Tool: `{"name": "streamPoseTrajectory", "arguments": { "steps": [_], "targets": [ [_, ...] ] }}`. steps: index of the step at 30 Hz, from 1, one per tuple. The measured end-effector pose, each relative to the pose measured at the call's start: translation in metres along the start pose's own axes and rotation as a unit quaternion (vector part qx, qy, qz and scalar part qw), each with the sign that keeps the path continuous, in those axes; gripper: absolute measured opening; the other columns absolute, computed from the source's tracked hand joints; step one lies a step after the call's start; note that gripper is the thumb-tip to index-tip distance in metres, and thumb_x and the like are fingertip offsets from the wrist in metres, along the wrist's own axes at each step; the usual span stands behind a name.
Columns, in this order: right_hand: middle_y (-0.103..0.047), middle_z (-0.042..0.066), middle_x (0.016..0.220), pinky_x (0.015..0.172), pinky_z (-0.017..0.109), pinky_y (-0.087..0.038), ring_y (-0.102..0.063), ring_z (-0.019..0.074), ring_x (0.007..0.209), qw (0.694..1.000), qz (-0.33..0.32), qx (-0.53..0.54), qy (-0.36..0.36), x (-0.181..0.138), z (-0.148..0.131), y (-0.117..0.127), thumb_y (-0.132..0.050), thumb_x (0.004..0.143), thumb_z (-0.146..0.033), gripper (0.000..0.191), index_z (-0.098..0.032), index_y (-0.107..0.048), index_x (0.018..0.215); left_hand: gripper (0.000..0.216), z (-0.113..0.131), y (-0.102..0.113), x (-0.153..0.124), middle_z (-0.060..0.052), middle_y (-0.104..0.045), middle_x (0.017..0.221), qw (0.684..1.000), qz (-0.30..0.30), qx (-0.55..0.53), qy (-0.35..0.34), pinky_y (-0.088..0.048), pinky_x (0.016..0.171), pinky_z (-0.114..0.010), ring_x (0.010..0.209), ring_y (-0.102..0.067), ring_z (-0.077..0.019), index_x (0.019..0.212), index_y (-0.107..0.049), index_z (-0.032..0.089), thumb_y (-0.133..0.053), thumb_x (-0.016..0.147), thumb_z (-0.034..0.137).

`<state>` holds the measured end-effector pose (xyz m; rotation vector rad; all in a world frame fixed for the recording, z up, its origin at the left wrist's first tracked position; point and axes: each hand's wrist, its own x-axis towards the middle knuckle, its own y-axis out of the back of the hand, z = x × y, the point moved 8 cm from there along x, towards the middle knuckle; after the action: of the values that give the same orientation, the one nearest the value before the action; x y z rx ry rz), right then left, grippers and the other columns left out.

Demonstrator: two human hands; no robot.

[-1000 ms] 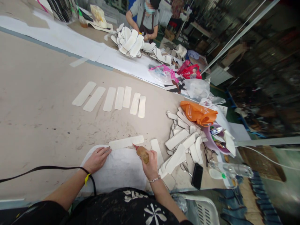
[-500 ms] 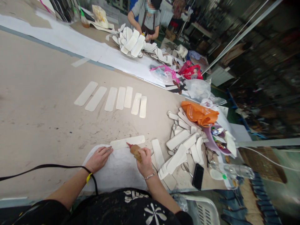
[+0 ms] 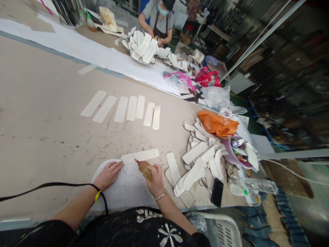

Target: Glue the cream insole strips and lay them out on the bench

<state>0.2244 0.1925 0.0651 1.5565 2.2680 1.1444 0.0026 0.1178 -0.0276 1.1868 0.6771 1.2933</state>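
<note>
A glue bottle (image 3: 145,169) with a brown body and a red nozzle is gripped in my right hand (image 3: 155,179). Its tip points left, at the lower edge of a long white strip (image 3: 140,155) with rounded ends. At the strip's left end rests my left hand (image 3: 110,173), its fingers stretched out flat and the fingertips touching that end. Under both hands lies a white sheet (image 3: 128,188). Beyond them, several white strips (image 3: 121,109) are laid out in a slanting row on the table.
Right of my hands is a heap of white strips (image 3: 196,152), with scissors (image 3: 204,183) and a black phone (image 3: 217,193) close by. Behind it sit an orange bag (image 3: 218,123) and a purple bin (image 3: 229,156). Across the table a person (image 3: 159,22) works beside another pile (image 3: 141,44).
My right hand has moved a little left along the strip with the glue bottle, bringing the nozzle closer to my left hand. My left hand stays in place.
</note>
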Motion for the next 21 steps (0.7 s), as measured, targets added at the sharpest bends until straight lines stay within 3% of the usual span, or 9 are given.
{"name": "streamPoseTrajectory", "arguments": {
  "steps": [7,17,21],
  "targets": [
    [-0.045,0.007,0.107,0.086,0.04,-0.051,-0.051,0.0223,0.099,0.999,-0.029,0.009,0.018,0.001,-0.01,-0.007,-0.062,0.073,-0.007,0.048,-0.025,-0.053,0.116,0.036,0.001,0.001,0.001,-0.011,-0.065,0.12,1.0,0.001,-0.007,0.008,-0.043,0.099,-0.038,0.108,-0.057,-0.0214,0.121,-0.061,0.014,-0.042,0.091,0.017],
    [-0.043,0.009,0.109,0.088,0.047,-0.05,-0.049,0.0243,0.101,0.999,0.015,-0.04,-0.027,0.0,0.025,0.042,-0.059,0.079,-0.011,0.044,-0.025,-0.051,0.12,0.033,-0.004,0.002,-0.001,-0.011,-0.063,0.122,0.999,0.003,-0.039,0.037,-0.045,0.1,-0.039,0.111,-0.056,-0.0217,0.115,-0.065,0.017,-0.041,0.092,0.02],
    [-0.045,0.008,0.109,0.087,0.042,-0.051,-0.051,0.0224,0.1,1.0,0.001,-0.009,-0.013,0.007,0.006,0.025,-0.063,0.08,-0.015,0.042,-0.024,-0.05,0.118,0.035,-0.007,0.002,-0.002,-0.014,-0.062,0.118,0.997,-0.005,-0.031,0.069,-0.047,0.097,-0.039,0.11,-0.055,-0.0239,0.112,-0.067,0.016,-0.039,0.092,0.026]
  ]
}}
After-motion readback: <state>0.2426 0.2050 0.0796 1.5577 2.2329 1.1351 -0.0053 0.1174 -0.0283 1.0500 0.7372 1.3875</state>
